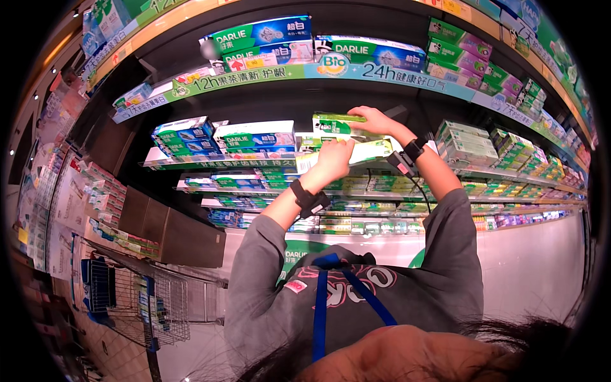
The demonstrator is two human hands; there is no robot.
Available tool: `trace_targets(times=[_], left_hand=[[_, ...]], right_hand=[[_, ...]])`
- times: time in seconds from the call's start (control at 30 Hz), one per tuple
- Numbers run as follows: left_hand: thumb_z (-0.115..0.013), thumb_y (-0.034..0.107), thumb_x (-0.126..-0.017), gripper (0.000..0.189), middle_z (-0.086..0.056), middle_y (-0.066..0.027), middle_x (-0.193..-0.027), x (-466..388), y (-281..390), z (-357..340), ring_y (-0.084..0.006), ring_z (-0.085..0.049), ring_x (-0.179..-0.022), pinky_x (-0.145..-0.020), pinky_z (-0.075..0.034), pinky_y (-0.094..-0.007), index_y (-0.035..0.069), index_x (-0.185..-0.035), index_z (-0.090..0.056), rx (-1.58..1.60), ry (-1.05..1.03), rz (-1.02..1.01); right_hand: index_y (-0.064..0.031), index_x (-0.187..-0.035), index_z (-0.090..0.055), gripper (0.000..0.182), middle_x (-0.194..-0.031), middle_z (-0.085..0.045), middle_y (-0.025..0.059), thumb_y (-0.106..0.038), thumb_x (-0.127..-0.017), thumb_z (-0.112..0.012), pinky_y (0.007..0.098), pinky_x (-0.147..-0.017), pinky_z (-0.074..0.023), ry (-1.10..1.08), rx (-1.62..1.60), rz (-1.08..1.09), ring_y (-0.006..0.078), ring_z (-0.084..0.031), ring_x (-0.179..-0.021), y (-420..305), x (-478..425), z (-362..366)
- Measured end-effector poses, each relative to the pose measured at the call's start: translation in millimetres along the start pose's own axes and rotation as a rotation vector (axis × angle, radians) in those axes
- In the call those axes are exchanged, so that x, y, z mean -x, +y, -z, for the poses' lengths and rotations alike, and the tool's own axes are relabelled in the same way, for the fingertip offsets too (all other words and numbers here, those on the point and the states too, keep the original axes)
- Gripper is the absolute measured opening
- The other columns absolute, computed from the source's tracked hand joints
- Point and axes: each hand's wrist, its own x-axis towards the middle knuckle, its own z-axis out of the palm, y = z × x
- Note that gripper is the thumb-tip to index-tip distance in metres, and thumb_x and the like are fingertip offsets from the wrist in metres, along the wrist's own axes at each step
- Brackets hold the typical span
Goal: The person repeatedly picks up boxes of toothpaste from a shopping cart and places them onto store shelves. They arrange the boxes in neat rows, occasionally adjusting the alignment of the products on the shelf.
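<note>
My left hand (pixel 335 156) is closed around a pale yellow-green toothpaste box (pixel 372 149), held lengthwise at the shelf's front edge. One end of this box, bearing a barcode, sticks out to the left of my fist. Farther back, my right hand (pixel 374 120) grips the right end of a green Darlie toothpaste box (pixel 330 125). Below that box, more green boxes (pixel 312 142) show partly behind my left hand. Whether the gripped green box rests on them cannot be made out. Both wrists wear black straps with small devices.
To the left on this shelf stand blue-and-green toothpaste stacks (pixel 184 136) and white-topped Darlie boxes (pixel 255 136). Pale cartons (pixel 465 143) are at right. The upper shelf's label strip (pixel 238 79) overhangs my hands. A wire shopping cart (pixel 167 305) stands at lower left.
</note>
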Motion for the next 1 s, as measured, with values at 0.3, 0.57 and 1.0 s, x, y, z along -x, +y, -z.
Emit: trace_targets(times=[0.3, 0.57, 1.0], left_hand=[[-0.073, 0.013, -0.052, 0.061, -0.053, -0.0168, -0.104, -43.8, -15.6, 39.8, -0.0305, -0.052, -0.099, -0.083, -0.042, -0.0358, 0.003, -0.109, -0.053, 0.469, 0.013, -0.075], [-0.075, 0.012, -0.055, 0.051, -0.060, -0.0162, -0.089, -39.5, -16.9, 38.3, -0.0305, -0.059, -0.084, -0.072, -0.046, -0.0358, 0.002, -0.097, -0.048, 0.744, 0.174, 0.129], [-0.061, 0.018, -0.071, 0.020, -0.059, -0.0140, -0.079, -13.1, -37.0, -13.9, -0.0283, -0.058, -0.077, -0.068, -0.047, -0.0358, 0.001, -0.083, -0.062, 0.548, 0.186, 0.142]], right_hand=[[0.0009, -0.098, -0.057, 0.044, -0.087, -0.061, 0.0101, -0.039, -0.088, -0.042, 0.0286, -0.075, -0.0435, 0.419, -0.327, -0.282, 0.0157, -0.056, -0.081, -16.6, 56.5, 66.9], [-0.0001, -0.111, -0.046, 0.042, -0.106, -0.054, 0.0098, -0.001, -0.070, -0.055, 0.0296, -0.087, -0.0406, 0.148, -0.622, -0.092, 0.0169, -0.050, -0.102, -1.1, 79.7, 38.1], [-0.0112, -0.108, -0.048, 0.055, -0.097, -0.054, 0.0106, -0.013, -0.058, -0.071, 0.0404, -0.081, -0.0387, 0.330, 0.273, -0.111, 0.0295, -0.050, -0.095, -10.0, 42.7, 14.1]])
